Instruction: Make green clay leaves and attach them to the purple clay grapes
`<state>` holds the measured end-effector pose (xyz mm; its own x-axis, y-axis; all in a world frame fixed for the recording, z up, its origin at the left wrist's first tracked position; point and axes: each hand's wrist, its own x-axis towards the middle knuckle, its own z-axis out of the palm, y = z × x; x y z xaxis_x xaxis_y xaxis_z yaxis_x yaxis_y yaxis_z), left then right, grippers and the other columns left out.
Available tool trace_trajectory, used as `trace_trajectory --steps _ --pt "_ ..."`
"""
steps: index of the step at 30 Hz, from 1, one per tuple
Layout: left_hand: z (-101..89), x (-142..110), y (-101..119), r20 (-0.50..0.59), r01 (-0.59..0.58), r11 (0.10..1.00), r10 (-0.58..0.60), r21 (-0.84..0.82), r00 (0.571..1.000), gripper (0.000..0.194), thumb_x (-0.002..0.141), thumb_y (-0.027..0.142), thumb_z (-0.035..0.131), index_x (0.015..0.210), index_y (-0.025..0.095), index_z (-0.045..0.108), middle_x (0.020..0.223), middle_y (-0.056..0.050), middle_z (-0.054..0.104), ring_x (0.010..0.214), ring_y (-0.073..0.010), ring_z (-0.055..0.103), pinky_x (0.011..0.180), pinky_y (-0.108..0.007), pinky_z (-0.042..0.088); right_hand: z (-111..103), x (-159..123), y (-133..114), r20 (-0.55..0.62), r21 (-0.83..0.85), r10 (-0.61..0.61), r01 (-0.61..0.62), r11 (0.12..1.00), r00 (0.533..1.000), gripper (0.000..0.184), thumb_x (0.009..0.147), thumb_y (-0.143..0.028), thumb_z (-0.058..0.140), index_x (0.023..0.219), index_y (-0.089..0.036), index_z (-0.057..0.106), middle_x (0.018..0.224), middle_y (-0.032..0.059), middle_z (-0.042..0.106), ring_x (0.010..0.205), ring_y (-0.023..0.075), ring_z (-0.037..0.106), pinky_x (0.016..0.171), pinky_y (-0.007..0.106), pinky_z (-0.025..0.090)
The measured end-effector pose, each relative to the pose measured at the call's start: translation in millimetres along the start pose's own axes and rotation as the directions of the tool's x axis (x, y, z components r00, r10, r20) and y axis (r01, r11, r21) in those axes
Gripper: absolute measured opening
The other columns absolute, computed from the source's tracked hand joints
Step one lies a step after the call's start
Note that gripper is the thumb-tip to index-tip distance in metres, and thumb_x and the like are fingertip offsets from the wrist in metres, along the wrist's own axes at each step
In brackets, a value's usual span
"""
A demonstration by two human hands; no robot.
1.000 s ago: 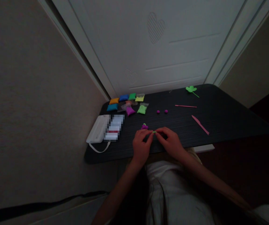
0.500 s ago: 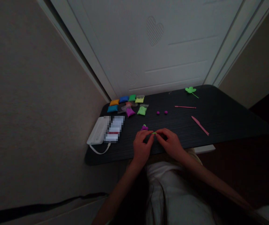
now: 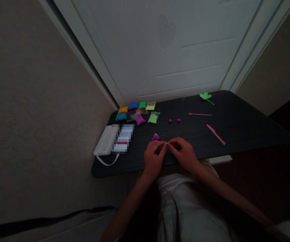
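Observation:
A small strip of bright green clay [image 3: 167, 144] is pinched between the fingertips of both hands near the table's front edge. My left hand [image 3: 154, 157] grips its left end, and my right hand [image 3: 185, 154] has the other end. Much of the strip is hidden by the fingers. Just beyond my left fingers lies a cluster of purple clay balls [image 3: 156, 137] with a bit of green on top. Two loose purple clay balls, a left one [image 3: 170, 121] and a right one [image 3: 178, 120], rest farther back on the dark table [image 3: 185, 129].
Bags of coloured clay, among them a light green one [image 3: 153, 118] and a purple one [image 3: 140, 120], lie back left. A white case [image 3: 106, 140] with a cable sits beside a phone [image 3: 124, 138]. To the right are a pink stick [image 3: 200, 114], a pink knife [image 3: 215, 134] and a green clover [image 3: 205, 96].
Both hands keep their pinch on the green clay. Its visible part looks slightly shorter, with the fingertips a little closer together. The other things stay put.

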<state>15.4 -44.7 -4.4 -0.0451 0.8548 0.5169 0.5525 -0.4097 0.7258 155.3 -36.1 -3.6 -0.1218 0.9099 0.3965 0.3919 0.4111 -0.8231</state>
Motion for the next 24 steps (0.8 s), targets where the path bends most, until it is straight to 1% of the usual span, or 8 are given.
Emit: trace_trajectory --steps 5,13,21,24 --pt "1.5 -0.5 -2.7 -0.009 -0.013 1.000 0.013 0.024 1.000 0.011 0.075 0.023 0.059 0.085 0.019 0.063 0.085 -0.003 0.063 0.085 -0.0161 0.058 0.080 -0.033 0.045 0.6 -0.6 2.6 0.002 0.010 0.024 -0.024 1.000 1.000 0.006 0.079 -0.021 0.054 0.082 -0.019 0.059 0.078 0.0018 0.060 0.072 0.0150 0.056 0.065 0.026 0.043" --pt "1.9 -1.3 -4.8 -0.013 0.009 0.999 -0.009 0.035 1.000 0.010 0.076 0.022 0.058 0.085 0.019 0.062 0.084 -0.003 0.063 0.083 -0.0160 0.058 0.077 -0.032 0.046 1.0 0.5 3.4 -0.032 0.013 0.010 -0.010 1.000 0.999 0.006 0.077 -0.021 0.056 0.083 -0.020 0.059 0.079 0.0020 0.061 0.072 0.0156 0.056 0.066 0.028 0.044" --pt "1.5 -2.3 -4.0 -0.020 -0.023 0.999 0.024 0.023 1.000 0.009 0.076 0.021 0.057 0.084 0.019 0.062 0.084 -0.002 0.063 0.083 -0.0154 0.058 0.078 -0.032 0.046 0.6 0.2 3.4 -0.023 0.012 0.004 -0.004 1.000 1.000 0.005 0.078 -0.020 0.055 0.080 -0.019 0.060 0.076 0.0010 0.060 0.071 0.0146 0.056 0.064 0.026 0.043" --pt "1.5 -2.5 -4.2 -0.025 -0.033 0.999 0.034 0.030 0.999 0.009 0.076 0.020 0.058 0.084 0.019 0.061 0.084 -0.002 0.063 0.084 -0.0154 0.058 0.078 -0.032 0.046 0.2 0.0 2.5 -0.039 0.020 0.003 -0.002 1.000 0.999 0.006 0.077 -0.021 0.057 0.082 -0.019 0.060 0.077 0.0014 0.061 0.070 0.0147 0.056 0.064 0.026 0.044"
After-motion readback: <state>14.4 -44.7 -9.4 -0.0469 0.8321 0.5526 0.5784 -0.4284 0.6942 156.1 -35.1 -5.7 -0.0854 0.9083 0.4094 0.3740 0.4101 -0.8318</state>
